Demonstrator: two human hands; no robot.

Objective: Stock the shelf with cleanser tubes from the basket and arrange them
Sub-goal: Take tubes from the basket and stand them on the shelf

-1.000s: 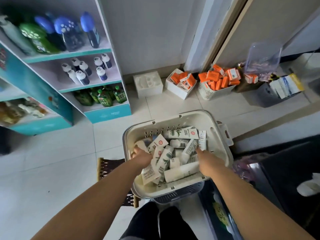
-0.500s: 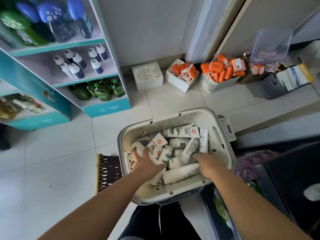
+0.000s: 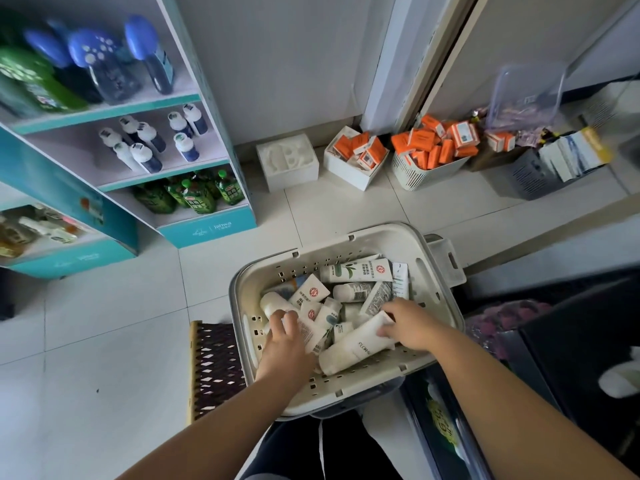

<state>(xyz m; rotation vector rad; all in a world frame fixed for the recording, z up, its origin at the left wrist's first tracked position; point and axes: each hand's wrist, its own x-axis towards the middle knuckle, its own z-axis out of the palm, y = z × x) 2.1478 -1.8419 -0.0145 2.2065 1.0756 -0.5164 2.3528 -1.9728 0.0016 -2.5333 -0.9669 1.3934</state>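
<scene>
A pale tiled floor [image 3: 104,341] runs to a grey wall, and up and to the left of both hands a teal-edged shelf [image 3: 194,161] shows three tiers in view, with six white-capped bottles [image 3: 149,140] on the middle one. Both hands are inside the cream basket [image 3: 436,292], which holds a jumble of a dozen or so cleanser tubes [image 3: 353,271] pointing every way. The left hand [image 3: 285,344] curls round tubes at the heap's left, while the right hand [image 3: 412,323] grips the crimped end of a large white tube [image 3: 349,351], its long axis slanting down toward the left hand.
</scene>
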